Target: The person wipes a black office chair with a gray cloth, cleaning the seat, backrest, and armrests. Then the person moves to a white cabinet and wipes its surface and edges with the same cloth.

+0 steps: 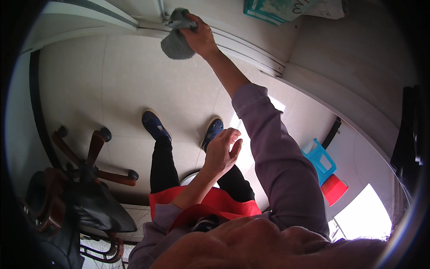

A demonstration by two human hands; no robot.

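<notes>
My right hand (201,36) reaches far forward and grips a fuzzy grey cleaning cloth (178,44), bunched in its fingers. Part of the cloth hangs below the hand, over the white sliding-door track (250,50), and the rest pokes up past the fingers. Whether the cloth presses on the track I cannot tell. In front of my body, my left hand (222,148) hovers with loosely curled fingers and a gap between thumb and forefinger; nothing is in it.
A swivel chair (100,208) with wooden arms and castors stands at left. Teal-and-white packages (275,10) lie beyond the track. At right are a blue plastic item (320,161) and a red container (334,190). A round white object (191,177) sits behind my legs on the tiled floor (127,74).
</notes>
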